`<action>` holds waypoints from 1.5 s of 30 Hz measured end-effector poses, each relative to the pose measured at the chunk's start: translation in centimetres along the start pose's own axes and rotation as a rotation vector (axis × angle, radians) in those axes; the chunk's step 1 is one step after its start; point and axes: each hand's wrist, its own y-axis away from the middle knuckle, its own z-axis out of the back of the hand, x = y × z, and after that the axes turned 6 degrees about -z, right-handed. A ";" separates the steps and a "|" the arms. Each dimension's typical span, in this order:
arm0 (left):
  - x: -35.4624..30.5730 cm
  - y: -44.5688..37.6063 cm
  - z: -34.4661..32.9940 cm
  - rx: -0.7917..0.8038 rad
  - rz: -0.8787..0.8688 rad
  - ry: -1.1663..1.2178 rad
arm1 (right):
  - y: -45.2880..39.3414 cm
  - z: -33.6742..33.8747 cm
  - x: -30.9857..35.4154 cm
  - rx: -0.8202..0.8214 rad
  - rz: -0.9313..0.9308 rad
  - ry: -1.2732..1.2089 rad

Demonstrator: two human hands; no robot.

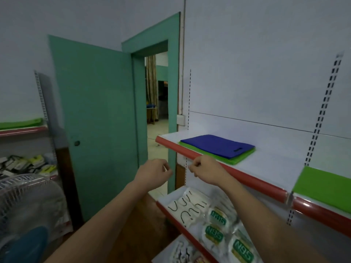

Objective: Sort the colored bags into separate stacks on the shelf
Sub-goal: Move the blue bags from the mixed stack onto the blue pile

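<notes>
- While both arms reach forward, the left hand [154, 170] and right hand [204, 168] hang loosely curled, holding nothing, just below the shelf [275, 158] lip.
- Nearer the bags, the right hand sits just under the red front edge [237, 174].
- Up and to its right lies the blue bag [216, 144], flat atop a green bag [240, 157], long axis along the shelf.
- Farther right, well apart, 1 more green stack [326, 186] lies on the adjoining shelf.
</notes>
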 end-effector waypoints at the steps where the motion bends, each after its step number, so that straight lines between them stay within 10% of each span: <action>1: 0.8 -1.0 -0.1 -0.001 -0.012 0.013 | -1.0 -0.4 0.0 -0.005 -0.010 -0.006; 10: 5.0 -12.6 -4.2 -0.008 -0.193 0.278 | -10.1 -3.1 -2.4 -0.115 -0.138 -0.133; 20: 7.9 -26.4 -8.8 -0.070 -0.224 0.602 | -16.8 -0.2 -8.2 -0.643 -0.307 -0.166; 35: 9.5 -38.5 -15.6 0.134 -0.325 0.258 | -18.1 -0.3 -13.7 -0.901 -0.908 -0.038; 45: 9.1 -39.2 -15.9 0.201 -0.332 0.229 | -17.4 -0.5 -13.2 -1.037 -0.856 -0.055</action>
